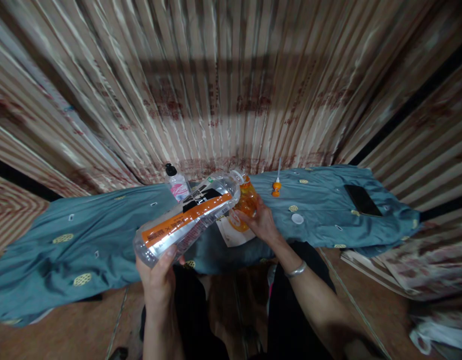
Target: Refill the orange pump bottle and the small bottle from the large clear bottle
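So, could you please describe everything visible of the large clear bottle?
The large clear bottle looks like plastic, with an orange, black and silver label. It tilts above the cloth, its base in the left hand, its neck end close to the orange bottle in the right hand; whether those touch is unclear.

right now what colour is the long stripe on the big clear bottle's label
The stripe is orange, seen best in the head view.

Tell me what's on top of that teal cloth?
On the cloth: black-capped bottle, orange tubed piece, white disc, dark phone-like slab, partly hidden white sheet. Whatever the held clear bottle covers can't be seen.
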The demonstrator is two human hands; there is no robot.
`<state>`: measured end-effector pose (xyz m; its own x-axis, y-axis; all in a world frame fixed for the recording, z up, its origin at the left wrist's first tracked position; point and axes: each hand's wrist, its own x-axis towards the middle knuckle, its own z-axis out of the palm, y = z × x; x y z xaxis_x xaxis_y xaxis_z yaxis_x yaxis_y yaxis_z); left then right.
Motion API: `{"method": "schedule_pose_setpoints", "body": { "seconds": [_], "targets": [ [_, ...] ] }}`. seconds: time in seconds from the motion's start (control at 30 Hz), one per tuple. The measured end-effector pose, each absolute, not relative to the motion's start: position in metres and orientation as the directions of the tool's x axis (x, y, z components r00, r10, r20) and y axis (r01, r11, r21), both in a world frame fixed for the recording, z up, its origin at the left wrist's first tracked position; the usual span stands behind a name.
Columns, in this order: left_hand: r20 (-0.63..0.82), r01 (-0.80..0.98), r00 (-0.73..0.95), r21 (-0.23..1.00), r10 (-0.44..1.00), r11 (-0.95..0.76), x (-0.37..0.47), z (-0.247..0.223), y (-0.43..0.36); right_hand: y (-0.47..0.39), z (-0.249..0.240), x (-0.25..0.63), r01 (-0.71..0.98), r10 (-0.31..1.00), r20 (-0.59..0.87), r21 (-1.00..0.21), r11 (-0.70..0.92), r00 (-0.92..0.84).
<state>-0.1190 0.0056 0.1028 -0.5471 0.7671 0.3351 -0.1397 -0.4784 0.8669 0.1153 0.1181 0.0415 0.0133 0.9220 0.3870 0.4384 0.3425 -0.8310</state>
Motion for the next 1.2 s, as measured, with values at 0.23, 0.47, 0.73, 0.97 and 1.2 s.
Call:
{"method": "schedule_pose_setpoints", "body": {
  "seconds": [0.23, 0.47, 0.73, 0.97, 1.2],
  "targets": [
    [0.356, -0.098, -0.516, 0.879, 0.779, -0.467, -0.1197, 0.1050, 0.0061, 0.1173, 0.0420, 0.1159, 0.414, 0.921, 0.390, -0.841, 0.349, 0.017],
    [0.350, -0.109, -0.531, 0.875, 0.772, -0.471, -0.1171, 0.1066, 0.0061, 0.1169, 0.0429, 0.1165, 0.408, 0.921, 0.390, -0.843, 0.351, 0.012],
    [0.359, -0.109, -0.519, 0.872, 0.776, -0.476, -0.1174, 0.1065, 0.0076, 0.1190, 0.0408, 0.1185, 0.408, 0.921, 0.389, -0.842, 0.352, 0.008],
    [0.351, -0.129, -0.526, 0.867, 0.774, -0.481, -0.1157, 0.1049, 0.0087, 0.1187, 0.0403, 0.1184, 0.412, 0.927, 0.376, -0.844, 0.343, 0.000],
    [0.330, -0.131, -0.525, 0.880, 0.784, -0.457, -0.1149, 0.1059, 0.0071, 0.1184, 0.0391, 0.1197, 0.419, 0.916, 0.400, -0.830, 0.369, -0.015]
  ]
}}
